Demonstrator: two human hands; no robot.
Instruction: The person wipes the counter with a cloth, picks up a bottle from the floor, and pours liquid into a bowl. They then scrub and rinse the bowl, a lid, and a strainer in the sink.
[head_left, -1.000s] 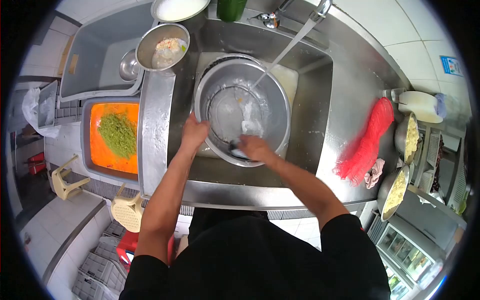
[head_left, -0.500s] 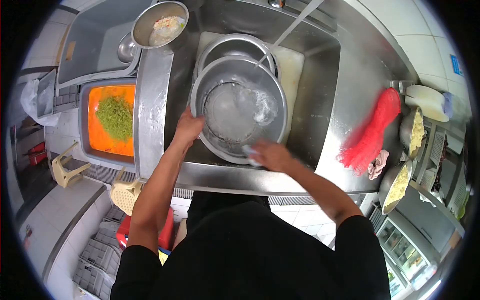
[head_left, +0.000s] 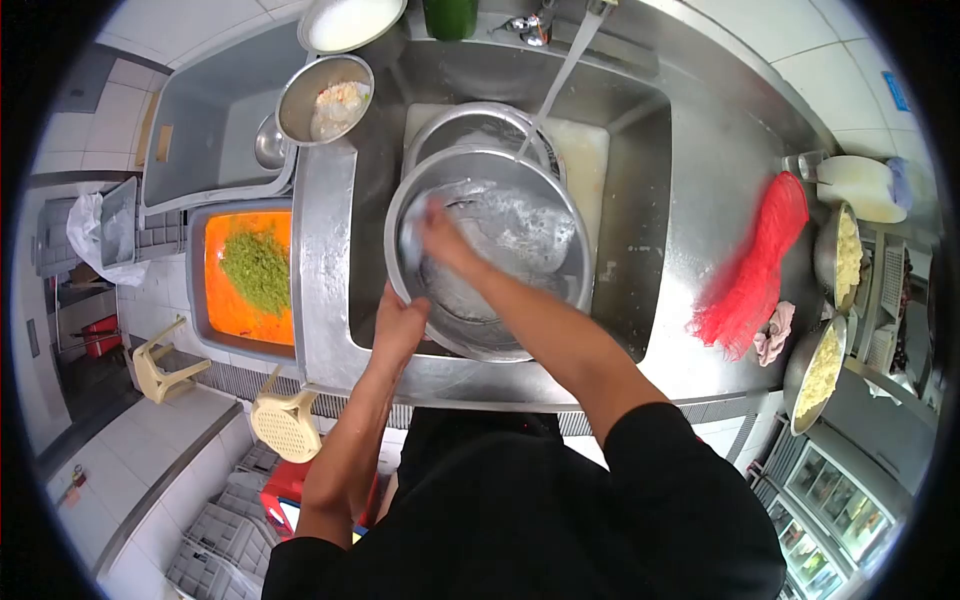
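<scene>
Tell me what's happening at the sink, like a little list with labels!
Place: metal sink, with water running from the tap
Left hand: grips the near rim of the big bowl
Right hand: inside the big bowl, blurred; can't tell if it holds anything
Underneath: second bowl
To the left: orange tray with chopped greens
To the right: red net on the counter

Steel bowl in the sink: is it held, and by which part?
The left hand grips the steel bowl at its near-left rim; the right hand is inside it.
</scene>
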